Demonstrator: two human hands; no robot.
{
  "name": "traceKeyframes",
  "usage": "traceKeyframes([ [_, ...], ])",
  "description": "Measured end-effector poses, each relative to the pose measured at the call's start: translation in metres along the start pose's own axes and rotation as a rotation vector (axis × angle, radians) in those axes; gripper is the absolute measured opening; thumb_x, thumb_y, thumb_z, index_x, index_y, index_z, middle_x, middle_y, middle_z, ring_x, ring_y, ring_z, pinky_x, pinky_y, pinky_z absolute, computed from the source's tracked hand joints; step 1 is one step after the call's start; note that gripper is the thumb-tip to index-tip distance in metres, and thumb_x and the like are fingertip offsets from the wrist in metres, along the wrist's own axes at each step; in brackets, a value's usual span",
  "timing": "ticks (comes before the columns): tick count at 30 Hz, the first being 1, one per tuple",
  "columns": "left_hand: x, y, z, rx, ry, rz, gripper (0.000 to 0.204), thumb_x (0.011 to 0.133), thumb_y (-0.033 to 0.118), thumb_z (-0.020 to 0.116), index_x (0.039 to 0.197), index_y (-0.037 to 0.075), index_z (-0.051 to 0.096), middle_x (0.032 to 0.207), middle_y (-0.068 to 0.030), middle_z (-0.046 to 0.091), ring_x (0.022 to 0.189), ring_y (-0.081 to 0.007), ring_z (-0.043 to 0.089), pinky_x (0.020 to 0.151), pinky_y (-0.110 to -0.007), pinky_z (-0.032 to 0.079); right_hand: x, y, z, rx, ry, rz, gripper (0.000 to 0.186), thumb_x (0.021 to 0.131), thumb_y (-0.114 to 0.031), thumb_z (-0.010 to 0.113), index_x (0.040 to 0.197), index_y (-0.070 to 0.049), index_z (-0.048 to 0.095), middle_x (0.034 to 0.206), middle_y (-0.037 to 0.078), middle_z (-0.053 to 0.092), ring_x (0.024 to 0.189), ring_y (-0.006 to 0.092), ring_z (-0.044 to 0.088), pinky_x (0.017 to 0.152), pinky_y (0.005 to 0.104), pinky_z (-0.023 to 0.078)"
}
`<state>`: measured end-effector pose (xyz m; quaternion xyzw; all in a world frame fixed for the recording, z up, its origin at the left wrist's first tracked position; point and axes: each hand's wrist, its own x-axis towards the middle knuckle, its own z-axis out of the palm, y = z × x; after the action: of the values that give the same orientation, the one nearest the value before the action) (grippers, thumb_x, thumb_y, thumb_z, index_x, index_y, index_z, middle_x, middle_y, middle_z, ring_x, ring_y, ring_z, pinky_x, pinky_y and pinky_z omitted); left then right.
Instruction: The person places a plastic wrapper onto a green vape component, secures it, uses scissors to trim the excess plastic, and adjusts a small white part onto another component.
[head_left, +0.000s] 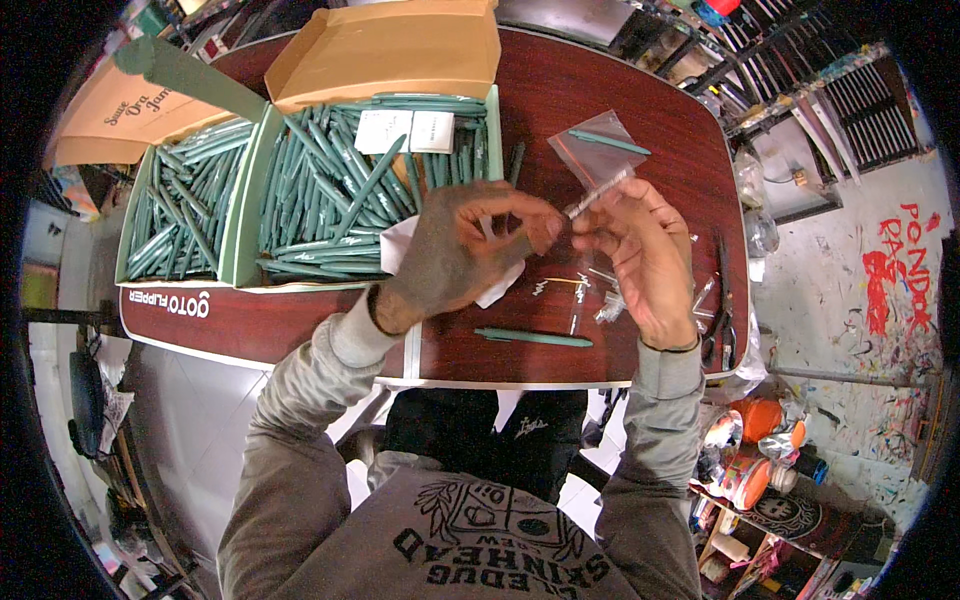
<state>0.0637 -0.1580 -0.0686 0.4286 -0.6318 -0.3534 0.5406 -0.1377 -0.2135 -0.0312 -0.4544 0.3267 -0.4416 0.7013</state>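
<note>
Table [690, 140] edge: near rim ran just below a green pen [533, 338].
Open room: bare top beyond the clear bag [588, 158]; pen boxes [243, 245] crowded the left.
Right grip [645, 255]: pinched on a pale strip [602, 187] beside the bag.
Left grip [455, 245]: near the strip; clamped or not, I couldn't tell.

The person's grey-sleeved forearms [315, 385] reach forward; the bare left hand [462, 240] arches inward, thumb and forefinger tips close together, near the bare right hand [648, 260], its fingers bent.

Pale piece [599, 192] at right hand [645, 250], kind indistinct
</note>
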Motion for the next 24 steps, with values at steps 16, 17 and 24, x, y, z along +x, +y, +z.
traceKeyframes([
  [16, 0.007, 0.016, -0.042, -0.361, 0.291, -0.215, 0.022, 0.089, 0.016, 0.072, 0.105, 0.002, 0.073, 0.093, -0.0059, 0.073, 0.083, -0.008, 0.064, 0.074, -0.022, 0.051, 0.019, 0.032, 0.027, -0.722, 0.245, -0.362, 0.01, 0.082, -0.008, 0.069, 0.09, -0.001, 0.068, 0.088, 0.014, 0.066, 0.084, 0.0277, 0.065, 0.075, 0.0367, 0.051],
  [17, 0.007, 0.012, -0.041, -0.32, 0.308, -0.211, 0.021, 0.089, 0.017, 0.072, 0.104, 0.001, 0.073, 0.091, -0.0058, 0.073, 0.081, -0.0078, 0.064, 0.074, -0.022, 0.051, 0.021, 0.027, 0.026, -0.833, 0.277, -0.509, 0.01, 0.083, -0.007, 0.069, 0.091, -0.001, 0.069, 0.088, 0.014, 0.066, 0.082, 0.027, 0.064, 0.074, 0.0361, 0.051],
  [24, 0.003, 0.0, -0.032, 0.107, 0.325, 0.055, 0.012, 0.088, 0.018, 0.071, 0.091, 0.006, 0.074, 0.079, -0.0024, 0.07, 0.07, -0.0093, 0.058, 0.064, -0.027, 0.044, 0.027, -0.002, 0.038, -1.309, 0.135, -0.952, 0.008, 0.088, -0.004, 0.067, 0.092, 0.002, 0.069, 0.087, 0.012, 0.064, 0.076, 0.0187, 0.061, 0.068, 0.0288, 0.048],
])
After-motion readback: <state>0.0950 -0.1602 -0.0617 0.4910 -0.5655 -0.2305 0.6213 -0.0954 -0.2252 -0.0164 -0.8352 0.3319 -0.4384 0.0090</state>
